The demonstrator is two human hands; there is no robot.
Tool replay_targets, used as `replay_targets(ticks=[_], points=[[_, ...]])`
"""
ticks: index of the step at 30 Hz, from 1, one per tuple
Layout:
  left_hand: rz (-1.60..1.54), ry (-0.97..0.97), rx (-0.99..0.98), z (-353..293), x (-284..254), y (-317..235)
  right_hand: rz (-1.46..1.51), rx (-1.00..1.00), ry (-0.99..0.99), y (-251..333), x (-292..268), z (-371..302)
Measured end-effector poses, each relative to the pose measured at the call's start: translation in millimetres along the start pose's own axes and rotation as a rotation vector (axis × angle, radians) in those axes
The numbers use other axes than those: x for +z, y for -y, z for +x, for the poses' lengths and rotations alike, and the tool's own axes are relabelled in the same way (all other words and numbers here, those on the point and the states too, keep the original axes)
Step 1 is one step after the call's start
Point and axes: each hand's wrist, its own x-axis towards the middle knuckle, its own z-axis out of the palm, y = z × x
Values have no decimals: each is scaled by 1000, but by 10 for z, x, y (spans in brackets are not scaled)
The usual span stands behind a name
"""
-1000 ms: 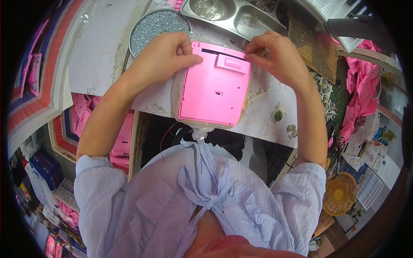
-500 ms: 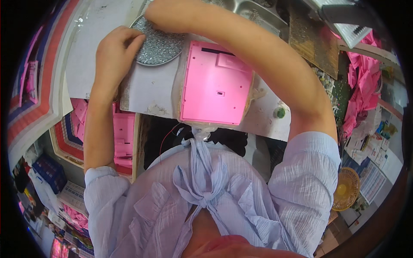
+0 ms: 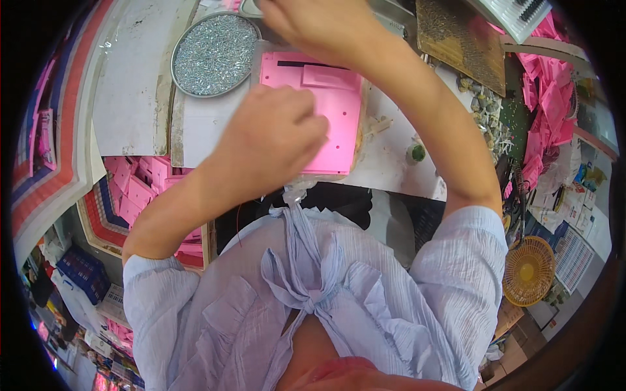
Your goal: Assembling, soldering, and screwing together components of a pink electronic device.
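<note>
A pink rectangular plastic panel point(image 3: 342, 120) with small holes and a black slot lies on the bench in front of me. My left hand point(image 3: 277, 130) is closed over the panel's left side, fingertips pinched toward its middle; whatever they hold is hidden. At the upper edge, beyond the panel, my right hand point(image 3: 313, 26) looks closed too, with its fingers partly cut off by the picture's edge. A round metal dish point(image 3: 174, 72) full of small silvery screws or pins point(image 3: 215, 55) stands left of the panel, touched by neither hand.
Metal trays point(image 3: 398, 23) and a brown board covered with small pieces point(image 3: 463, 42) are at the back right. A small green-topped container point(image 3: 415, 153) stands right of the panel. Pink parts fill a bin point(image 3: 140, 189) at left and a pile point(image 3: 551, 98) at right. A yellow basket point(image 3: 529, 270) sits lower right.
My left hand has left the dish and moved right, over the pink panel. My right hand has also come off the dish, moving right to the upper edge.
</note>
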Motion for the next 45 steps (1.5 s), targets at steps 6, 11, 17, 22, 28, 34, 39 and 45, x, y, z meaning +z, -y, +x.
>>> replay_targets(ticks=[6,11,17,22,28,34,39,45], points=[[137,41,207,123,337,-78,195,92,-48,47,-567,-1075],[180,80,161,113,303,-87,213,98,-114,210,-529,-1475],[236,-58,-173,2,-209,318,182,68,-236,334,-303,-1618],[404,-114,-454,-385,-397,1039,105,24,-259,323,-224,-1619],[225,-143,-490,-458,-333,1087,35,3,-211,310,-257,-1610],[332,-249,-397,-455,-307,1127,94,80,-195,118,-537,-1561],[399,-206,-350,-399,-287,1260,86,527,-720,-529,-941,-838],[377,-237,-377,-373,-344,1301,932,283,-439,-535,-1162,-149]])
